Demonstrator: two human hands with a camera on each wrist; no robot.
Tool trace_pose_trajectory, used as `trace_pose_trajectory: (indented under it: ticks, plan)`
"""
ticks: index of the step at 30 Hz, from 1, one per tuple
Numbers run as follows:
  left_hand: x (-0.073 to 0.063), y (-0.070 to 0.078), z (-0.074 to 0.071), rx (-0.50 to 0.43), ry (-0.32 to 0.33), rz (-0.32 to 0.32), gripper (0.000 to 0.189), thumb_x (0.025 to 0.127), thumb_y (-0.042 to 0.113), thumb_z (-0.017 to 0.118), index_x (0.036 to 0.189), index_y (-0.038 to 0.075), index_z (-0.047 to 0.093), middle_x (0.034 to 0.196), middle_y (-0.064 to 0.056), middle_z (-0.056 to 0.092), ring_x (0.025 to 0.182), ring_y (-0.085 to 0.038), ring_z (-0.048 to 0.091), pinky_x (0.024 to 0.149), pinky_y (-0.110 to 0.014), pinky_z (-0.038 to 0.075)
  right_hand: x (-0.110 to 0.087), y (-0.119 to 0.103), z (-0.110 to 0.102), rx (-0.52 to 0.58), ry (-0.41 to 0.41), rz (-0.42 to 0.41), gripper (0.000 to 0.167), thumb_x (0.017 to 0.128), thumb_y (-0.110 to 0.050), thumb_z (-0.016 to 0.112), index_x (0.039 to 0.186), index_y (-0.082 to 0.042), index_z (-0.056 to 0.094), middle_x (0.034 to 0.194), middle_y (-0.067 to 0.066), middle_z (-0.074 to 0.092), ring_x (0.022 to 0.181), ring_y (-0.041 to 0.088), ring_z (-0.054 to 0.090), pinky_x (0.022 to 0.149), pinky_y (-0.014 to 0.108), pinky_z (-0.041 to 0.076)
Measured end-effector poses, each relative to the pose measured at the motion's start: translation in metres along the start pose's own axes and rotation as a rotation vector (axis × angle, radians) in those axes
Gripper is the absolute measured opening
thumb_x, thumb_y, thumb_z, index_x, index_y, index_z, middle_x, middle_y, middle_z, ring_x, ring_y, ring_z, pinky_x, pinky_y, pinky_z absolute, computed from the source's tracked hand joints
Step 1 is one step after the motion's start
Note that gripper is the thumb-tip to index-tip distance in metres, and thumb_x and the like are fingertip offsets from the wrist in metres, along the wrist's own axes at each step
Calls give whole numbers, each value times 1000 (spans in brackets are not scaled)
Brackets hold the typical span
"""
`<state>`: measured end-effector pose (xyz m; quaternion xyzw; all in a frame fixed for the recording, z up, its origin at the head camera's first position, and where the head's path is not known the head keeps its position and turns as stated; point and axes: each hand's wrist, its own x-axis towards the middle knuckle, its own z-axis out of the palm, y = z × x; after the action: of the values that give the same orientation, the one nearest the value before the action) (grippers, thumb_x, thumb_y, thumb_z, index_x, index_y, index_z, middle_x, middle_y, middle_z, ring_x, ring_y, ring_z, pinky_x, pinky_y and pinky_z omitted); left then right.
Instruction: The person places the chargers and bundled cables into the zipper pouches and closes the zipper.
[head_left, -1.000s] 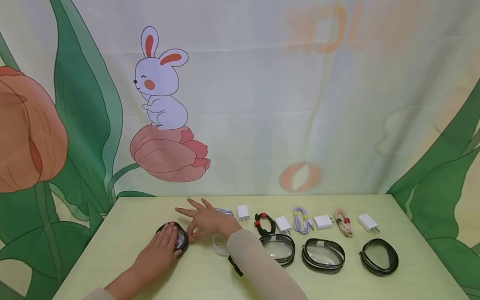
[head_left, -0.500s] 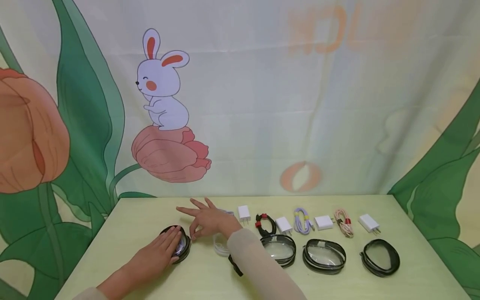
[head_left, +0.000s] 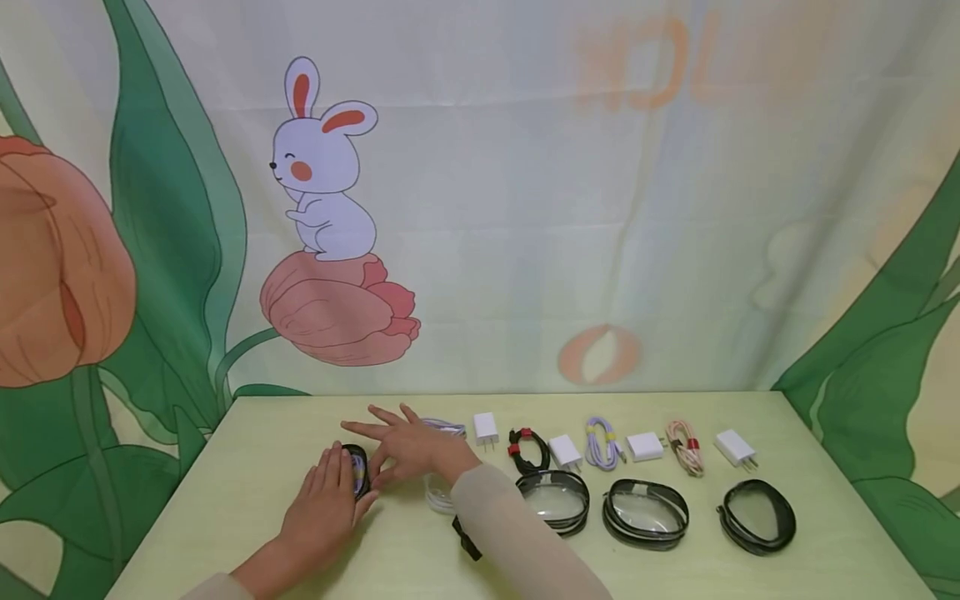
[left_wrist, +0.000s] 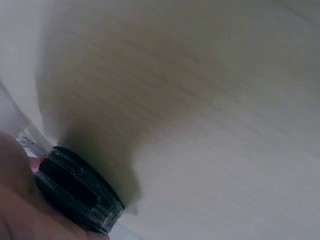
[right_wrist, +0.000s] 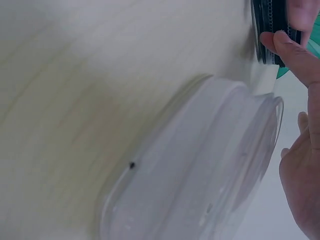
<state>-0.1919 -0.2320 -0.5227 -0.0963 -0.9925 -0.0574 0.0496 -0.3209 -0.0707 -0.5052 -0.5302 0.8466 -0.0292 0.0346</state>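
My left hand [head_left: 318,508] grips a small round zip pouch [head_left: 360,473] with black edging and a clear window, lavender showing inside. In the left wrist view its black zippered side [left_wrist: 75,190] faces the camera, close over the table. My right hand [head_left: 416,446] has thumb and index finger pinched together at the pouch's right side, the other fingers spread. The right wrist view shows those fingertips on the black zipper [right_wrist: 270,30]; the pull itself is hidden by them. Beside the right hand lies a whitish clear rounded case [right_wrist: 195,165], partly covered by the forearm in the head view.
Several black-edged clear pouches [head_left: 647,512] lie in a row to the right. Behind them are white charger plugs [head_left: 647,446] and coiled cables: black [head_left: 529,452], lavender [head_left: 602,443] and pink [head_left: 686,447]. Another lavender cable [head_left: 444,427] lies behind the right hand. A printed curtain [head_left: 487,208] hangs behind the table.
The pouch now shows narrower and more tilted, its window turned partly away. My left hand has shifted slightly up with it, thumb at its near edge; my right hand has moved a little left.
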Motion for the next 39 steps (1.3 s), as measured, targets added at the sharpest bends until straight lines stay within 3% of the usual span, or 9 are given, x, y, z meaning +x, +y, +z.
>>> trace_pose_trajectory:
  ticks: [4,10,14,20,23,27,31,35,39]
  plan:
    - [1,0,1,59,30,55,67,103,29,59,143,-20,39,154,-39,31,143,-52,33,113,-61,33,-1,1,-1,-15,-6,19,11,92,-48,70,98,-44,79,170,-17,9,157,22,-2,122,60,15]
    - [-3,-7,-1,48,89,245,59,96,15,67,140,-17,46,150,-36,40,139,-51,40,109,-61,37,-8,9,-5,-34,20,62,8,92,-49,70,94,-46,78,169,-17,10,157,22,2,121,61,17]
    - [-6,-14,-6,27,61,346,55,96,9,63,142,-16,45,150,-35,40,138,-51,40,108,-61,38,-11,14,-5,-40,42,75,7,92,-49,71,93,-47,78,169,-15,13,157,23,4,120,62,18]
    - [-13,-27,-16,145,45,523,50,97,1,58,143,-13,47,152,-31,42,138,-47,43,109,-54,42,-13,16,-3,-45,49,84,7,92,-49,71,94,-46,78,170,-13,14,157,25,5,120,63,19]
    - [-14,-31,-19,131,37,505,49,99,1,55,144,-12,45,153,-30,41,139,-46,42,110,-53,41,-12,13,-3,-31,47,61,9,92,-48,71,96,-44,78,170,-12,15,157,26,7,119,64,20]
    - [-8,-27,-18,46,6,359,56,101,13,60,145,-16,41,153,-34,37,141,-48,39,110,-56,39,-9,10,-3,-14,36,48,10,92,-48,71,97,-44,79,169,-13,15,157,25,7,119,64,20]
    - [0,-19,-14,26,-3,221,65,102,26,62,144,-18,40,152,-35,37,142,-49,38,113,-58,36,-5,7,2,10,21,29,12,93,-48,69,100,-44,79,170,-14,13,157,24,5,120,63,18]
    - [3,-19,-9,61,14,232,57,102,20,60,142,-18,44,150,-35,41,140,-48,40,112,-58,37,-5,7,4,-2,29,39,11,94,-48,70,99,-44,79,169,-14,14,157,24,8,120,62,19]
    - [1,-25,-9,66,8,331,52,102,17,59,142,-14,47,152,-31,42,141,-46,40,112,-58,37,-7,8,2,-48,59,75,7,93,-47,71,95,-46,78,168,-17,19,156,23,13,120,60,21]
